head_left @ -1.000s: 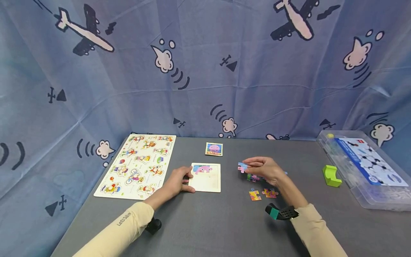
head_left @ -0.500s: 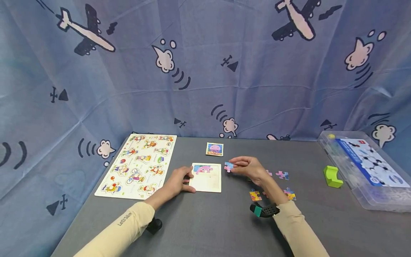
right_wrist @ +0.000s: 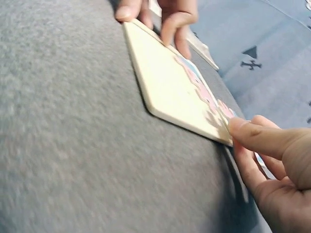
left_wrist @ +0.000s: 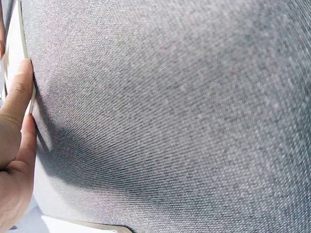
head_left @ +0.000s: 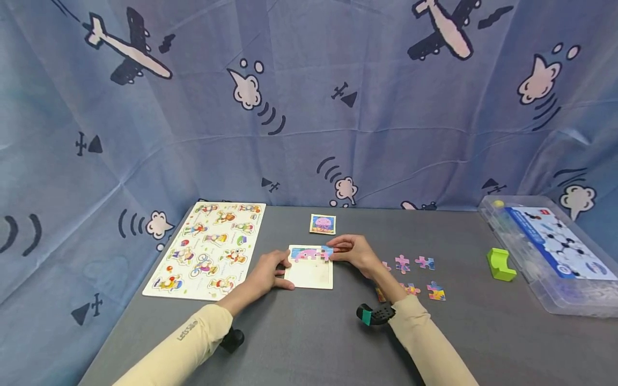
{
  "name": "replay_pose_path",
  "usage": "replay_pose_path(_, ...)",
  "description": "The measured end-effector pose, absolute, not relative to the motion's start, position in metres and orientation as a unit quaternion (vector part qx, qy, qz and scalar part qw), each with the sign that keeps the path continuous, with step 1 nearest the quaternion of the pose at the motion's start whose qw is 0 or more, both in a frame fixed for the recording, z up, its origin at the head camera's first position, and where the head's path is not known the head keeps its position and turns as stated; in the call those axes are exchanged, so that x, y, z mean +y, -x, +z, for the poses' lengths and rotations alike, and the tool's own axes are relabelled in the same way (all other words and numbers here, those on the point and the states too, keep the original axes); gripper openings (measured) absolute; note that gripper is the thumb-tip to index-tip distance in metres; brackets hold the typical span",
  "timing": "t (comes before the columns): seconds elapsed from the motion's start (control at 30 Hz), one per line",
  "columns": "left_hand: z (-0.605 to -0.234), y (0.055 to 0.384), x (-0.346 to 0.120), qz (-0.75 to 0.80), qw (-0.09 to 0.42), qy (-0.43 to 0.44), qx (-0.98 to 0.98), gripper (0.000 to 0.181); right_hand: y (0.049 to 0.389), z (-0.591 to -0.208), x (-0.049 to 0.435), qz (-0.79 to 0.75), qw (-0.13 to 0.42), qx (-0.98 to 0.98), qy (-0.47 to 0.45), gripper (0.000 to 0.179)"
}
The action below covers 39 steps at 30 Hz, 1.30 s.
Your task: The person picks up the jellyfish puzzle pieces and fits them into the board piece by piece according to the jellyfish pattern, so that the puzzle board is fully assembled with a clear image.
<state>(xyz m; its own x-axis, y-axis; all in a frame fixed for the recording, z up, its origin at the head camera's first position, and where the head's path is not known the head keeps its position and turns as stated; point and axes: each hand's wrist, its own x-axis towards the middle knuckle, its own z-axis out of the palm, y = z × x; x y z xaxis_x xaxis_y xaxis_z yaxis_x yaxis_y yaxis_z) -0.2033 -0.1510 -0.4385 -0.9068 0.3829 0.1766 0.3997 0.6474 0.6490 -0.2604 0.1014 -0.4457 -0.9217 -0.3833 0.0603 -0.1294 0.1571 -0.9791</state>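
Note:
A small cream puzzle board (head_left: 309,276) lies flat on the grey table, pink-and-blue pieces set along its top edge. My left hand (head_left: 266,273) holds the board's left edge, thumb toward the near corner; the left wrist view shows its fingertips (left_wrist: 25,73) at the rim. Between thumb and fingers my right hand (head_left: 354,253) pinches a pink-and-blue puzzle piece (head_left: 326,252) over the board's top right corner. In the right wrist view the piece overlaps the board's edge beside the fitted pieces, and the thumb (right_wrist: 243,127) partly hides it.
Several loose puzzle pieces (head_left: 402,263) lie right of the board, some behind my right forearm. A small octopus picture puzzle (head_left: 322,224) sits behind it. To the left is a large picture board (head_left: 203,252); to the right, a green block (head_left: 500,265) and a clear plastic case (head_left: 541,289).
My right hand has carried the puzzle piece leftward from above the loose pieces to the board's top right corner. My left hand has stayed at the board's left edge.

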Motion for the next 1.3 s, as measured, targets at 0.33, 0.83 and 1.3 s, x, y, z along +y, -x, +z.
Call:
replay_pose_path(0.33, -0.440, 0.204, -0.152, -0.353, 0.016, 0.211, -0.911, 0.080, 0.261, -0.445, 0.088, -0.558, 0.055, 0.805, 0.192, 0.025)
replay_pose_path(0.83, -0.441, 0.205, -0.153, -0.356, 0.013, 0.214, -0.910, 0.078, 0.262, -0.444, 0.087, -0.545, 0.043, 0.821, 0.167, 0.030)
replay_pose_path(1.3, -0.441, 0.206, -0.153, -0.370, 0.011, 0.217, -0.903, 0.065, 0.260, -0.441, 0.077, -0.547, 0.034, 0.821, 0.159, 0.028)
